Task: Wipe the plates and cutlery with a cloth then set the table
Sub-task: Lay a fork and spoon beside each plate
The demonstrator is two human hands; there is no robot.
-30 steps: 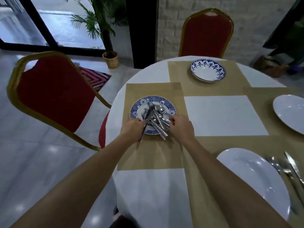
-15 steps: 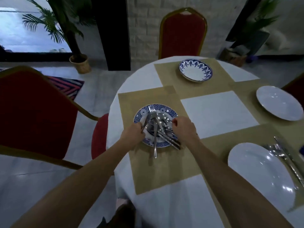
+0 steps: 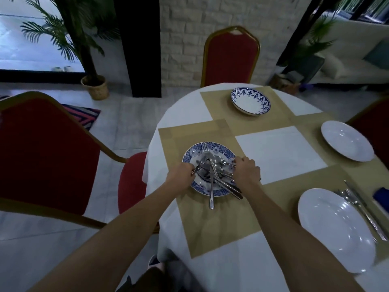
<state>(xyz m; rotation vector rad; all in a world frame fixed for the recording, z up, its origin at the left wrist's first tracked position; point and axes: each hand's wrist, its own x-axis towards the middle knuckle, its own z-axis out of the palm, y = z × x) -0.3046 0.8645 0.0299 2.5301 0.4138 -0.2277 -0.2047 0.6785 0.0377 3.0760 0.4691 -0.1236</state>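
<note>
Steel cutlery (image 3: 212, 175) is lying heaped on a blue-patterned plate (image 3: 190, 153), which is sitting on a tan placemat (image 3: 210, 228) at the left side of the round table (image 3: 221, 270). One long handle (image 3: 211, 197) is running straight toward the viewer and overhanging the near rim. Several other handles (image 3: 230, 189) are slanting toward the lower right, and fork tines (image 3: 203, 146) are pointing away. The pieces are too tangled to count.

The left hand (image 3: 179, 177) is curling its fingers around the plate's left rim, and the right hand (image 3: 246, 171) is gripping the right rim likewise.

Four plates are showing:
- the blue-patterned plate in the hands
- a blue-edged deep plate (image 3: 250, 101) at the far place
- a far white plate (image 3: 347, 140) at the right
- a near white plate (image 3: 336, 230), with a second cutlery set (image 3: 362, 209) lying just beside it

Three red chairs are standing around the table: a left chair (image 3: 46, 157), a far chair (image 3: 231, 57) and a right chair (image 3: 376, 131).
</note>
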